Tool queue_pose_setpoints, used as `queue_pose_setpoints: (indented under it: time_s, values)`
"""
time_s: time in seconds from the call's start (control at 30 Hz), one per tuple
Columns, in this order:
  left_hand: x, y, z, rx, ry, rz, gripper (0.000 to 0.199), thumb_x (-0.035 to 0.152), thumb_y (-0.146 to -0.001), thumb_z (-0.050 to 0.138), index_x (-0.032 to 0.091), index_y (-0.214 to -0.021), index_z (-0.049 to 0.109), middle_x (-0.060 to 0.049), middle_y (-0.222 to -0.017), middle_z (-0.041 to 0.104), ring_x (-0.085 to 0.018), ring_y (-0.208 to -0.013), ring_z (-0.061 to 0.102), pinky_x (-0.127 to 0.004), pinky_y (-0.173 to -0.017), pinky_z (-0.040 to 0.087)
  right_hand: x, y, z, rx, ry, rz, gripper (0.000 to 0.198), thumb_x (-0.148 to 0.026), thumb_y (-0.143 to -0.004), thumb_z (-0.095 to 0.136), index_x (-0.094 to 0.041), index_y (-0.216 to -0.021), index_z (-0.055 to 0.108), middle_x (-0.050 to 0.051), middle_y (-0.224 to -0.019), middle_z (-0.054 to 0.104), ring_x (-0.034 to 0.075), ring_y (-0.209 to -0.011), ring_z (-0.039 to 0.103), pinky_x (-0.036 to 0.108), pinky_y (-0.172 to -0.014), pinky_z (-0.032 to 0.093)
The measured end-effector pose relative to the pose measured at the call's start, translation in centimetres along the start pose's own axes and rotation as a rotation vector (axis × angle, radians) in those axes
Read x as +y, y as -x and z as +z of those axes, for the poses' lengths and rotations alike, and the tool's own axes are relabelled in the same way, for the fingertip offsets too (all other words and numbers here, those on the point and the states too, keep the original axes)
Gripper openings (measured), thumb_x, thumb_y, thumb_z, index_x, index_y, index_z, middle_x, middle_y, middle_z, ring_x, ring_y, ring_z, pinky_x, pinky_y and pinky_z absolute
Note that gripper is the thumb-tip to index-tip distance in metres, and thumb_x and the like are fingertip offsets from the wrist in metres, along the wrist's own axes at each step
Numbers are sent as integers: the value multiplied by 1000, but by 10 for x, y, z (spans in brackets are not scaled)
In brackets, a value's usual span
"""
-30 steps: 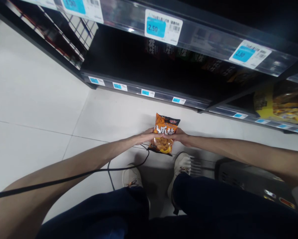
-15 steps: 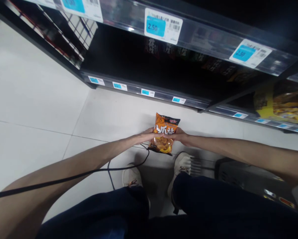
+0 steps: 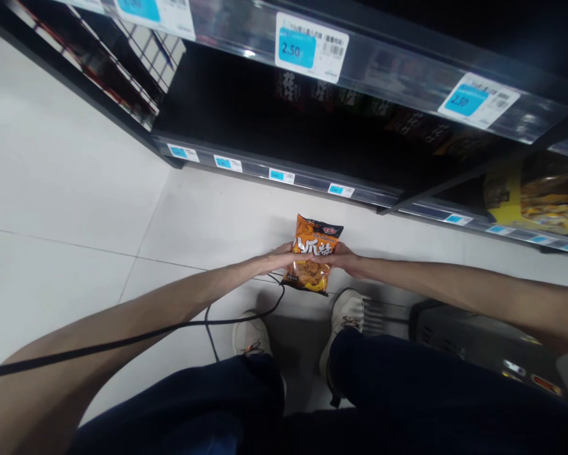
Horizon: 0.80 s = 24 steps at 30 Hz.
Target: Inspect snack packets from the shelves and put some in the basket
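An orange and black snack bag [image 3: 311,273] with large white lettering is held between both hands, its front facing up toward me. My left hand [image 3: 284,258] grips the left edge, thumb lying across the front. On the right edge, my right hand [image 3: 343,259] is closed in the same way, and its thumb almost meets the other one. The fingers behind the bag are hidden. Below the bag is the pale tiled floor, with my two light shoes [image 3: 252,333] on either side.
A dark store shelf [image 3: 246,120] with blue and white price tags [image 3: 312,48] stands ahead; dim packets [image 3: 290,87] sit deep inside. A yellow package [image 3: 501,189] is at right. A black cord [image 3: 179,325] crosses my left arm. A dark grey case [image 3: 477,347] lies by my right leg.
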State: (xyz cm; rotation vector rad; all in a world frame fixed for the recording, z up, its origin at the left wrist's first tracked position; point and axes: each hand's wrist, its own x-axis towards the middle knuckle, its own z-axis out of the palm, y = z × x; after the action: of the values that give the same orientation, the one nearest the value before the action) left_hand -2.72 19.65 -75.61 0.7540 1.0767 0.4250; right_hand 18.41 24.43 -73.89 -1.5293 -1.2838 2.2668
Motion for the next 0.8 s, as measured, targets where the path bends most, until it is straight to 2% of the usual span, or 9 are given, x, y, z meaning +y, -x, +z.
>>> queue_pose_setpoints:
  time_s: [0.27, 0.47, 0.6, 0.8]
  values:
    - [-4, -2, -1, -16, 16, 7, 75, 58, -72, 81, 18, -133, 61, -13, -116, 75, -28, -95, 72, -40, -79, 60, 0, -1, 0, 6, 18, 10, 56, -35, -62, 92, -23, -113, 72, 5, -111, 76, 21, -93, 71, 34, -75, 58]
    - [-4, -2, -2, -20, 27, 27, 74, 58, -72, 81, 17, -130, 63, -14, -116, 75, -30, -98, 72, -42, -84, 59, 0, -1, 0, 16, 11, 3, 59, -36, -59, 93, -22, -113, 72, 6, -114, 76, 24, -100, 71, 36, -82, 59]
    - [-11, -9, -3, -14, 59, 34, 73, 56, -70, 83, 18, -130, 63, -14, -116, 75, -29, -97, 73, -40, -80, 60, 4, -2, -3, -4, -10, -11, 65, -39, -59, 94, -22, -117, 71, 7, -117, 76, 27, -109, 70, 41, -92, 58]
    - [-7, -11, 7, 13, 113, 63, 64, 53, -63, 87, 16, -112, 71, -12, -102, 78, -28, -90, 74, -35, -71, 60, 8, -8, -2, 27, -22, -68, 71, -45, -49, 97, -22, -112, 72, 6, -109, 77, 27, -105, 72, 48, -101, 53]
